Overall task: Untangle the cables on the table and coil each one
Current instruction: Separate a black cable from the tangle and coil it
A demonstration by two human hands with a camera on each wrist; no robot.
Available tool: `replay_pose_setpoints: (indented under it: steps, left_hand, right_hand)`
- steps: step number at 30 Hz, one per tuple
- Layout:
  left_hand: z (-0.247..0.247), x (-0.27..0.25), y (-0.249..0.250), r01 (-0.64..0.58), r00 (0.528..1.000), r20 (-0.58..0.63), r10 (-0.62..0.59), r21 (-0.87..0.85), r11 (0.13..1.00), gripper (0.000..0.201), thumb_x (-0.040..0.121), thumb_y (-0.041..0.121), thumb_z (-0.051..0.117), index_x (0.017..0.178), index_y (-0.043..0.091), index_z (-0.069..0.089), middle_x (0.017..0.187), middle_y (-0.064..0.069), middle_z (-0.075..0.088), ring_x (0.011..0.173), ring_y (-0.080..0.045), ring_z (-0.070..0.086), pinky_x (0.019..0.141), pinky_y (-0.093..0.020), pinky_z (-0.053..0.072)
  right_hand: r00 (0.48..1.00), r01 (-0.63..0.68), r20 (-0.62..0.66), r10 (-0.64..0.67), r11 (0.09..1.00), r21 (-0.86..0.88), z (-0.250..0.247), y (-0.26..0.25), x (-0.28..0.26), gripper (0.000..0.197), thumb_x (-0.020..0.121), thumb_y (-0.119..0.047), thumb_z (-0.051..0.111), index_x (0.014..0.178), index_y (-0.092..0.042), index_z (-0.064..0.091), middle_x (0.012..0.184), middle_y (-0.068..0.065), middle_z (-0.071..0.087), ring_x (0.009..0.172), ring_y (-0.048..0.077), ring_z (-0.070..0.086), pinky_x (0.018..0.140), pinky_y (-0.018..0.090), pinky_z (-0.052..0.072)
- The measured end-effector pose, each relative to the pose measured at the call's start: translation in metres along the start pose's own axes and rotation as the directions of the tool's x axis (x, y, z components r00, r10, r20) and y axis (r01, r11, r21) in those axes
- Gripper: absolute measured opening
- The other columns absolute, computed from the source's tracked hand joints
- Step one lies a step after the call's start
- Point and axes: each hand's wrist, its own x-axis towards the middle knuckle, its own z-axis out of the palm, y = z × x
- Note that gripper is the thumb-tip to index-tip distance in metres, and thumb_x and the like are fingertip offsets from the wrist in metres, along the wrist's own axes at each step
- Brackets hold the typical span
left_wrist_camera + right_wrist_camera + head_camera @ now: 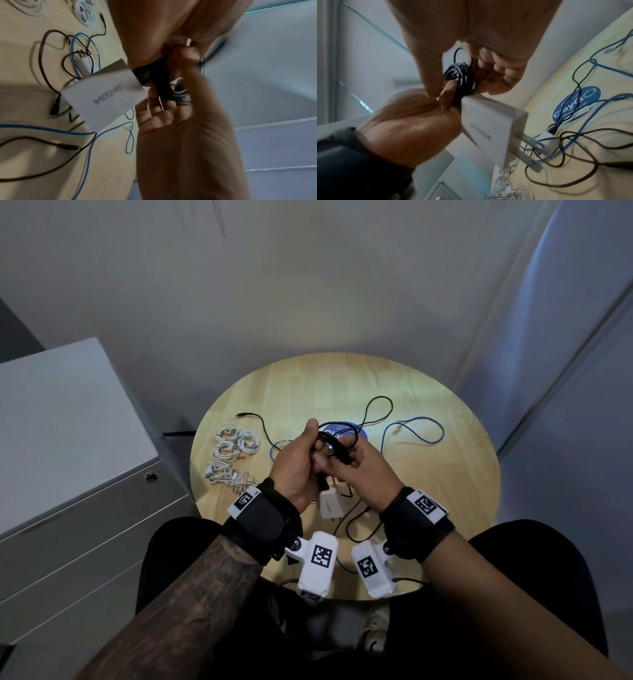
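Observation:
Over the round wooden table [445, 508] my two hands meet around a small coil of black cable [337, 445]. My left hand [301, 460] grips the coil with its thumb up on top. From the other side my right hand [359, 467] pinches the same bundle [460, 77]. A white plug adapter [330, 503] hangs from the coil just below the hands, with its prongs [529, 152] pointing down. On the table a blue cable [424, 422] and a loose black cable [380, 402] lie looped over each other.
Several coiled white cables [233, 453] lie together on the left of the table. A round blue sticker [576, 104] marks the table's middle, with a small white plug [546, 136] near it. A grey drawer cabinet [68, 440] stands to the left, and my knees sit below the table's near edge.

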Motion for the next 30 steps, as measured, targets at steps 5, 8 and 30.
replay_pose_setpoints:
  steps: [5,8,30]
  left_hand:
    - [0.004,-0.012,0.003,-0.080,0.989,0.128,0.072,0.064,0.995,0.057,0.102,0.039,0.044,0.054,0.020,0.066,0.051,0.006,0.032,0.047,-0.009,0.026,0.060,-0.023,0.036]
    - [0.004,-0.013,0.002,-0.120,0.979,0.177,0.103,0.088,0.989,0.049,0.100,0.034,0.050,0.055,0.021,0.065,0.052,0.006,0.039,0.051,-0.011,0.031,0.062,-0.028,0.036]
    - [-0.003,-0.005,-0.002,-0.204,0.973,0.132,0.189,0.114,0.972,0.027,0.090,0.022,0.061,0.064,0.021,0.054,0.051,0.010,0.031,0.047,-0.009,0.022,0.051,-0.022,0.022]
  right_hand:
    - [0.998,-0.062,-0.001,0.063,0.990,0.127,0.001,-0.010,-0.001,0.044,0.092,-0.025,0.067,0.109,0.013,0.054,0.084,0.010,0.075,0.076,0.016,0.070,0.074,0.031,0.049]
    - [0.997,-0.078,0.003,0.078,0.996,0.038,0.000,-0.012,0.001,0.025,0.093,-0.029,0.066,0.090,-0.005,0.060,0.076,0.000,0.074,0.074,0.013,0.067,0.073,0.033,0.043]
    - [0.997,0.057,-0.057,-0.053,0.996,0.065,-0.012,-0.044,0.008,0.020,0.092,-0.014,0.064,0.110,-0.009,0.070,0.085,0.016,0.065,0.078,0.021,0.063,0.080,0.031,0.056]
